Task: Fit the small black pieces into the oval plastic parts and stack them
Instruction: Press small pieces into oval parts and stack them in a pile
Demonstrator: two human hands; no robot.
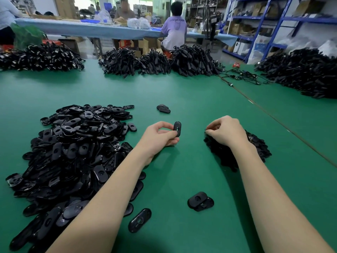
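the left hand [160,136] sits near the middle of the green table [182,92], fingers curled, pinching one black oval plastic part [177,128] upright between thumb and fingertips, the part's slotted face turned toward the camera. at about 3 o'clock from it, well apart, the right hand [225,131] rests knuckles-up on the 10 o'clock edge of a low heap of small black pieces [255,147], its fingers bent and bunched against the thumb; whether a piece is caught between them cannot be told. a large pile of oval parts [73,152] spreads across the table at 9 o'clock of the left hand, reaching down toward the near edge under the left forearm. a short stack of two or so oval parts [200,201] lies at 5 o'clock of the left hand, between the two forearms, and a single oval part [139,220] lies flat at 6 o'clock, just beside the left forearm. another small cluster of oval parts [163,108] lies at 12 o'clock, beyond the hands. along the far edge are heaps of black cabled items [155,61], with a bigger heap [306,77] at 2 o'clock. beyond the table a seated person in a lilac shirt [174,31] faces a blue-covered bench [91,28], and blue shelving [273,21] stands at 1 o'clock.
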